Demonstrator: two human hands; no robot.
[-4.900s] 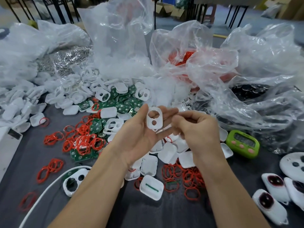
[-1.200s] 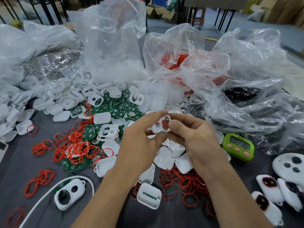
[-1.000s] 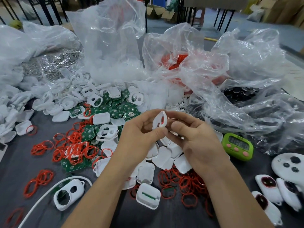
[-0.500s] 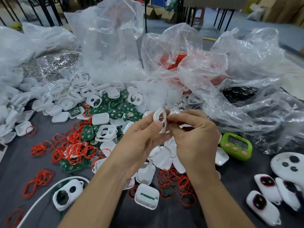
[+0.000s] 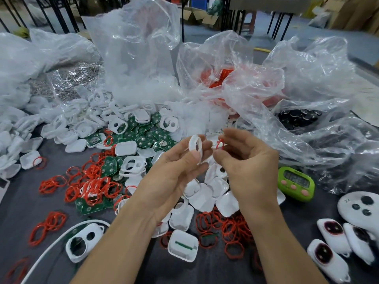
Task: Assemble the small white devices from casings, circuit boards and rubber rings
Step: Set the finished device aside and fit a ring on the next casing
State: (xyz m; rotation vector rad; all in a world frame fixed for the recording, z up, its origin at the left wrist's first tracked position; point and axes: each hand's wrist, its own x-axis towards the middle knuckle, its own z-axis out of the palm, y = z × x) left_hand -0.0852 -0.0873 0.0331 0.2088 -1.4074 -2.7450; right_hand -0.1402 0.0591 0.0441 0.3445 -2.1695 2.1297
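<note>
— Left hand?
— Your left hand (image 5: 176,177) was raised over the table (image 5: 24,212), palm turned towards you. Its thumb and fingers (image 5: 180,154) pinched a white casing (image 5: 194,144), held edge-on so that its big opening showed as a narrow slot.

— And the right?
— Your right hand (image 5: 248,171) was just beside the left, not touching it. Its fingers (image 5: 238,136) were curled, with thumb and forefinger holding a red rubber ring (image 5: 219,142) level with the casing. A small gap lay between the two parts.

— What lay underneath?
— White casing halves (image 5: 207,193) were heaped under both your hands, with loose red rings (image 5: 231,226) beside your right wrist. More rings were tangled over the green circuit boards (image 5: 147,138) to your left. A two-hole casing (image 5: 82,242) lay by your left forearm. A shell with a green strip (image 5: 182,245) lay between your forearms.

— Further right?
— A green timer (image 5: 295,183) sat just past your right hand. Finished devices (image 5: 332,230) with dark windows lay near the table's right edge. Clear plastic bags (image 5: 135,58) were piled behind it all.
</note>
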